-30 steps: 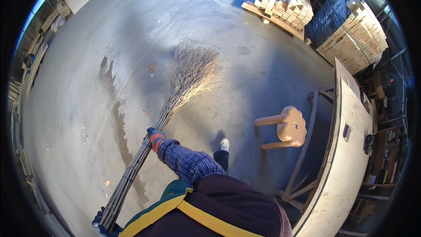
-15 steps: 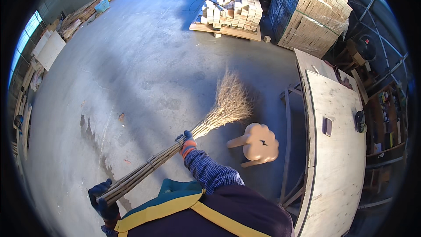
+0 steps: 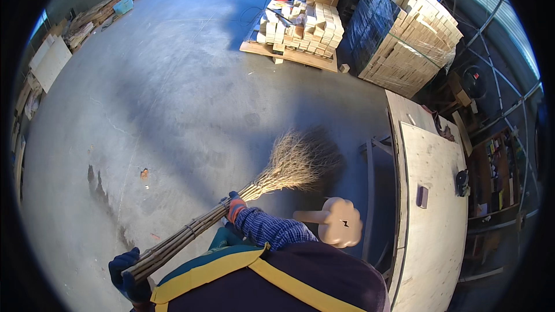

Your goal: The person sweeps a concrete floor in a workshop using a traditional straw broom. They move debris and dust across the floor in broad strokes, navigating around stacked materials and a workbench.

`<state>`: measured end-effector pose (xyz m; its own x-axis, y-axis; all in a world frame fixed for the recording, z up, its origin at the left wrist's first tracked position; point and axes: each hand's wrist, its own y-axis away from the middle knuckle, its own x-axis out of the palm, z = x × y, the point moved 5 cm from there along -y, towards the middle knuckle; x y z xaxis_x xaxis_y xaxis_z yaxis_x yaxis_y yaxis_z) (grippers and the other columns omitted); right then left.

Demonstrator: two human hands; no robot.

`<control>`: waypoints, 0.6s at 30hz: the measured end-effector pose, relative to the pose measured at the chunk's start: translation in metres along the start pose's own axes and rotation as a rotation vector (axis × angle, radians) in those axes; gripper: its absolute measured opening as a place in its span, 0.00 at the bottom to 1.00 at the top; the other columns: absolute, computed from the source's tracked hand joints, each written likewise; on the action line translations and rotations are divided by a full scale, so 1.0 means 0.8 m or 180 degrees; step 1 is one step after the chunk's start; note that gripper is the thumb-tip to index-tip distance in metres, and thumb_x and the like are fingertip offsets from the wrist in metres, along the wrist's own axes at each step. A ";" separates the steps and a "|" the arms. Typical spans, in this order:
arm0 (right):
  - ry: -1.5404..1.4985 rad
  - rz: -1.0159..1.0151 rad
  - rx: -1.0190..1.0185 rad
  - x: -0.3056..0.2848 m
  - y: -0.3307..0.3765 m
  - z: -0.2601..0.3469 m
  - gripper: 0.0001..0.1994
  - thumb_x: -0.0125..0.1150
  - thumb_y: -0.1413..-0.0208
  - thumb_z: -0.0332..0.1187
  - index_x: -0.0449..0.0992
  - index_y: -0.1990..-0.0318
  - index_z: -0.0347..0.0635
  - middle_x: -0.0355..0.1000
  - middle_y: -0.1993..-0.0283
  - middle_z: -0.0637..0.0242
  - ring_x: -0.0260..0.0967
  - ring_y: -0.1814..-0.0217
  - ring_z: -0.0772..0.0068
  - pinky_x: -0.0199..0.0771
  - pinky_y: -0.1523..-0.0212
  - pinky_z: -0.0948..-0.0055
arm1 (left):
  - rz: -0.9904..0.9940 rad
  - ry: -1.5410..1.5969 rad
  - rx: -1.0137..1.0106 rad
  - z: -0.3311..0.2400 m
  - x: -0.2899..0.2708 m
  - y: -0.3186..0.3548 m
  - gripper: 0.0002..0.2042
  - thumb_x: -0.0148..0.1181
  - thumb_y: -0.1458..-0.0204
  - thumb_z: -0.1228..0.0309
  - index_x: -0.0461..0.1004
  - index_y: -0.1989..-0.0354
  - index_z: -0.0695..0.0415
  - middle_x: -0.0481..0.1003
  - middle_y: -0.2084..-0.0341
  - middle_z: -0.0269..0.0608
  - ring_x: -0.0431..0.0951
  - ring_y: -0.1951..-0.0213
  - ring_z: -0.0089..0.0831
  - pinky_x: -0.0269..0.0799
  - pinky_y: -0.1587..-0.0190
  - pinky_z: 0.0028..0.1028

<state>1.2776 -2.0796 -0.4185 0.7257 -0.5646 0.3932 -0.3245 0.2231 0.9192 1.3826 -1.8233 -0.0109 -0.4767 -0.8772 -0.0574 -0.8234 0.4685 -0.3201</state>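
Observation:
A twig broom (image 3: pixel 193 229) slants across the lower middle, its brush head (image 3: pixel 298 162) fanned out to the right near the concrete floor. My right hand (image 3: pixel 233 205), in a dark glove with an orange cuff, is closed round the bundle just below the brush. At the lower left my left hand (image 3: pixel 128 277), also in a dark glove, is wrapped round the handle's butt end. A tan stool with a scalloped seat (image 3: pixel 341 225) stands right of my plaid right sleeve, partly hidden by my body.
On the right runs a plywood-topped workbench (image 3: pixel 436 196) with a small dark block (image 3: pixel 422 196) on it. Wood blocks (image 3: pixel 306 29) lie on a pallet at the back, beside a wrapped stack (image 3: pixel 410 40). Boards (image 3: pixel 52 63) line the left wall. Small debris (image 3: pixel 144 174) dots the floor.
The brush head has swung lower in the view, closer to me, and its twigs spread wider. Both hands keep their grip. The view has shifted, with the stool and bench appearing lower.

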 end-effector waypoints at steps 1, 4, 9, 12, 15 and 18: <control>0.0054 0.0091 0.0195 0.026 0.002 -0.018 0.08 0.53 0.44 0.34 0.64 0.67 0.41 0.63 0.79 0.59 0.62 0.80 0.60 0.70 0.78 0.59 | -0.0042 -0.0260 0.0003 -0.001 -0.015 -0.009 0.18 0.49 0.48 0.53 0.60 0.73 0.59 0.62 0.77 0.38 0.66 0.70 0.32 0.67 0.52 0.42; 0.0436 0.0198 0.0389 0.102 0.022 -0.065 0.07 0.53 0.43 0.34 0.64 0.66 0.41 0.62 0.80 0.60 0.61 0.82 0.60 0.69 0.81 0.61 | -0.0115 -0.0722 0.0401 -0.002 -0.060 -0.030 0.20 0.41 0.45 0.51 0.61 0.71 0.59 0.62 0.75 0.40 0.66 0.67 0.33 0.66 0.51 0.45; 0.0862 0.0278 0.0236 0.187 0.080 -0.059 0.08 0.57 0.45 0.33 0.67 0.67 0.38 0.66 0.78 0.61 0.66 0.79 0.60 0.73 0.78 0.60 | -0.0800 -0.0729 0.0356 0.036 -0.140 -0.062 0.15 0.42 0.43 0.59 0.64 0.67 0.61 0.66 0.72 0.39 0.70 0.65 0.35 0.64 0.44 0.44; 0.0621 0.0435 -0.0127 0.225 0.085 -0.010 0.08 0.58 0.46 0.32 0.67 0.68 0.38 0.66 0.78 0.60 0.67 0.79 0.58 0.74 0.77 0.58 | 0.0161 0.0433 0.0350 0.055 -0.109 -0.106 0.14 0.45 0.45 0.61 0.67 0.63 0.62 0.69 0.69 0.41 0.72 0.60 0.39 0.61 0.42 0.45; 0.0355 0.0595 -0.0258 0.255 0.055 0.082 0.08 0.58 0.46 0.31 0.66 0.69 0.38 0.66 0.79 0.60 0.66 0.78 0.56 0.74 0.75 0.55 | -0.0797 0.0402 0.0017 0.100 -0.027 -0.127 0.16 0.47 0.48 0.56 0.63 0.67 0.59 0.65 0.74 0.40 0.70 0.66 0.36 0.63 0.47 0.42; 0.0066 0.0689 -0.0302 0.268 0.011 0.216 0.08 0.57 0.46 0.33 0.67 0.69 0.40 0.65 0.79 0.60 0.66 0.77 0.57 0.72 0.74 0.54 | -0.0174 0.0662 0.0147 0.130 0.127 -0.169 0.20 0.45 0.47 0.50 0.61 0.69 0.58 0.64 0.75 0.39 0.69 0.67 0.36 0.66 0.50 0.42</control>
<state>1.3255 -2.3362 -0.3294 0.6581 -0.4792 0.5808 -0.4162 0.4113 0.8109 1.4775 -1.9863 -0.0719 -0.4890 -0.8582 0.1560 -0.8371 0.4115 -0.3605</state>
